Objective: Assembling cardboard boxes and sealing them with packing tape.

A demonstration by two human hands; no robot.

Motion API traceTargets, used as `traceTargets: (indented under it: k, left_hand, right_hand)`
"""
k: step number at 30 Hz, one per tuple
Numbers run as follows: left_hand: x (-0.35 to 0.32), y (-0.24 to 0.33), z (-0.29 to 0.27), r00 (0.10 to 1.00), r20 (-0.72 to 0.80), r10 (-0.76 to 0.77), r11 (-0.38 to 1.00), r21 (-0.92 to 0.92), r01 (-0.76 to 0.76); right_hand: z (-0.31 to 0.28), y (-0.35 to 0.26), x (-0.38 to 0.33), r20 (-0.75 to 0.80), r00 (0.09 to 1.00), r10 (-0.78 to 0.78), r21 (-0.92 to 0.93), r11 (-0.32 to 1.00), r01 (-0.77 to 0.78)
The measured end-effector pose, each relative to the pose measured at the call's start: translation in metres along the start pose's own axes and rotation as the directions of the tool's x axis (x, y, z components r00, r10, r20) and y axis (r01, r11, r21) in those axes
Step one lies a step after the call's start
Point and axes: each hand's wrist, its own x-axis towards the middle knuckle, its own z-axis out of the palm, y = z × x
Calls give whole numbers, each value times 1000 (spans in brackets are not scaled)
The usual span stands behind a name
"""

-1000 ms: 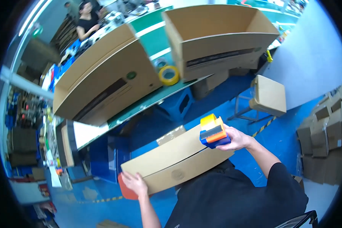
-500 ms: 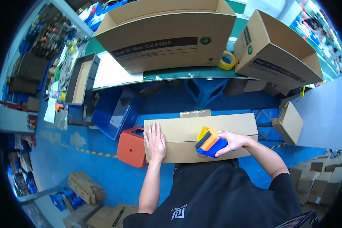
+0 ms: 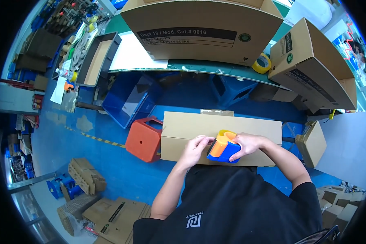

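Note:
Across my front lies a long closed cardboard box (image 3: 179, 130), its flaps meeting along a lengthwise seam. My right hand (image 3: 248, 145) grips a tape dispenser (image 3: 227, 151) with a blue and orange body and a yellow roll of tape, held over the box. Beside the dispenser's dark front edge is my left hand (image 3: 195, 149), its thumb and forefinger pinched together. Whatever sits in that pinch is too small to make out.
A red-orange stool (image 3: 142, 142) stands left of the box, with a blue bin (image 3: 128, 101) behind it. The green workbench (image 3: 179, 65) bears a large open carton (image 3: 191, 40), a yellow tape roll (image 3: 262, 64) and another open carton (image 3: 313, 69). Flattened cardboard (image 3: 118, 215) lies at lower left.
My left hand has left its flat rest on the box's left end and moved right to the dispenser, fingers now pinched. The dispenser has turned slightly in my right hand. The view has shifted.

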Motion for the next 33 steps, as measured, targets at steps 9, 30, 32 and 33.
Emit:
traceTargets:
  k: [9, 30, 32, 33]
  left_hand:
    - [-7, -3, 4, 989, 28, -145, 977, -152, 148]
    - [-18, -15, 12, 987, 79, -139, 990, 3, 139]
    - [-15, -16, 13, 981, 102, -168, 985, -26, 171]
    - [-12, -15, 13, 972, 126, -196, 978, -52, 204]
  right_hand:
    - [0, 6, 0, 32, 999, -31, -30, 999, 32]
    - [14, 2, -11, 14, 998, -61, -131, 989, 63]
    - [15, 2, -12, 7, 997, -82, -122, 989, 82]
    - [16, 3, -13, -1, 995, -104, -112, 988, 103]
